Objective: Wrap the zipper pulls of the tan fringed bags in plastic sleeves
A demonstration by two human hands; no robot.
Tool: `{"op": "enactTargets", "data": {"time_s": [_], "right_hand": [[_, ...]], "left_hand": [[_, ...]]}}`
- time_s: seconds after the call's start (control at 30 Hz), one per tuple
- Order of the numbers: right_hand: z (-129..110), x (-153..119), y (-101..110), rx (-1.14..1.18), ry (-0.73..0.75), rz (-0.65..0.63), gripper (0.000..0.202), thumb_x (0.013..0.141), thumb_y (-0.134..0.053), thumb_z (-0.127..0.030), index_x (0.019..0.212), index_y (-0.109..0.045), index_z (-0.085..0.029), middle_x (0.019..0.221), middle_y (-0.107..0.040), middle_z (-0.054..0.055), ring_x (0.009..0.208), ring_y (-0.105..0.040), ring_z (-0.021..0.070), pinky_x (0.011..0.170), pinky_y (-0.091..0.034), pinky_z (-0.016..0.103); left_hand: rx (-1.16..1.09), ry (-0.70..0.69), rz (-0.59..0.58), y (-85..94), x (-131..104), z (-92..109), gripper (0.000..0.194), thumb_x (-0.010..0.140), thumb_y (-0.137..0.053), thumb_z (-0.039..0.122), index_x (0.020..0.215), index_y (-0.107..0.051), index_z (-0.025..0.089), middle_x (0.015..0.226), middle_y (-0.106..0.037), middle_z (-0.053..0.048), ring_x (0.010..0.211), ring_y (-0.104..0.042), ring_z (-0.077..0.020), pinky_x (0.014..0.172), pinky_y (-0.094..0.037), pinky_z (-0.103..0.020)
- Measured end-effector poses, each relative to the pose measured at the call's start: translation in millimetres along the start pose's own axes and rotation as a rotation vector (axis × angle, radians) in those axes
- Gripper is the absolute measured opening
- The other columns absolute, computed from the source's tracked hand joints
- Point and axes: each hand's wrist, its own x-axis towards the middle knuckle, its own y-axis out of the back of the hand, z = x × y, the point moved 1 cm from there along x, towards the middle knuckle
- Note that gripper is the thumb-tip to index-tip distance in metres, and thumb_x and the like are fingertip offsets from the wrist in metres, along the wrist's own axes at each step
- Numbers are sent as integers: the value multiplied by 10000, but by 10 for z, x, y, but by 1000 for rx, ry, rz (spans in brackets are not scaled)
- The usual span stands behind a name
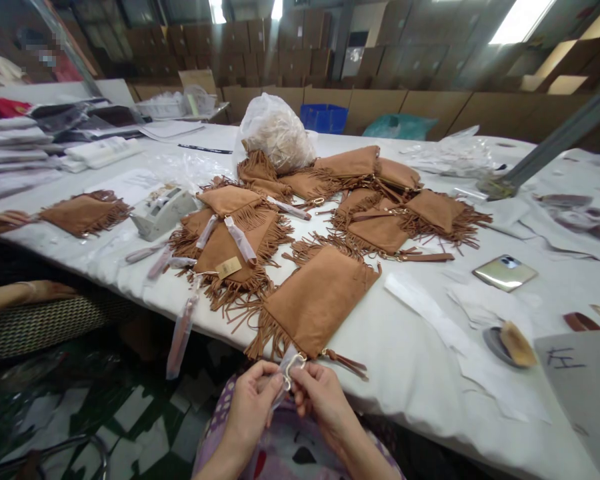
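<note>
Right in front of me a brown fringed bag (320, 300) lies at the table's front edge, its fringe spread to the left and back. At its near corner hangs a metal clasp (294, 368) with clear plastic wrap around it. My left hand (253, 403) pinches the wrapped end of the clasp between thumb and fingers. From the other side my right hand (325, 397) closes on the same clasp, close to the bag's corner. Beside that corner a brown zipper pull (347, 363) hangs loose over the cloth.
Several fringed bags (230, 250) lie piled behind, one with a tan tag (229, 267). A tape dispenser (163, 210) stands to the left, near another person's hand (5, 221). At the right are a phone (505, 272), a brush (515, 343) and a slanted metal post (555, 143).
</note>
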Motion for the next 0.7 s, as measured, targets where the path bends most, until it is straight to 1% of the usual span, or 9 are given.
{"op": "enactTargets", "data": {"time_s": [0.07,0.13,0.2,0.27,0.33,0.43,0.5,0.6,0.7], "right_hand": [[10,22,-6,37,11,39,257,666,-639,-378,589,-548,-150,387,-525,-38,302,-407,54,341,-289,175],[15,28,-10,76,13,67,250,658,-633,-367,582,-563,-140,395,-519,-37,306,-404,51,340,-302,172],[7,18,-19,110,-3,52,262,654,-634,-376,605,-589,-123,443,-544,-21,337,-429,52,356,-331,172],[-11,0,-40,129,-8,7,303,657,-644,-417,640,-600,-118,508,-572,-7,384,-462,61,384,-365,181],[-33,-17,-65,94,17,-30,357,656,-665,-483,645,-570,-140,502,-545,-30,389,-448,65,388,-368,192],[-51,-30,-87,-30,71,-36,449,627,-696,-573,586,-478,-182,389,-412,-89,328,-345,52,342,-276,197],[-55,-33,-77,-74,90,-42,489,645,-665,-618,550,-461,-184,345,-367,-94,303,-309,46,330,-229,199],[-59,-36,-36,-81,88,-57,553,718,-534,-685,548,-519,-159,351,-435,-59,290,-348,51,329,-225,195],[-75,-42,5,-95,105,-61,557,727,-528,-677,570,-560,-144,388,-503,-33,297,-403,61,339,-260,191]], "left_hand": [[153,-168,60,4,-27,28,247,819,-572,397,863,-665,172,730,-707,-48,594,-630,-152,551,-486,-224],[335,-323,60,18,-57,63,220,848,-538,326,940,-704,214,878,-722,-68,802,-658,-198,732,-496,-264],[489,-406,9,39,-75,90,249,865,-503,271,1013,-701,244,884,-716,-76,804,-655,-206,750,-480,-274],[600,-435,-49,57,-79,108,281,870,-482,231,1066,-681,243,852,-706,-86,766,-649,-209,729,-469,-281],[692,-459,-83,59,-86,117,288,872,-458,204,1053,-680,236,828,-691,-93,749,-639,-217,718,-459,-292],[765,-509,-137,38,-129,111,293,868,-426,167,968,-692,236,834,-674,-102,783,-631,-229,743,-451,-303],[733,-534,-182,27,-169,108,311,871,-409,158,1009,-675,238,897,-675,-108,845,-631,-230,786,-447,-303],[574,-435,-167,34,-191,126,265,894,-422,235,1060,-629,232,940,-684,-90,867,-633,-211,788,-453,-283],[321,-168,-91,35,-131,139,295,889,-450,415,1029,-578,190,773,-688,-56,672,-620,-168,614,-459,-242]]}}
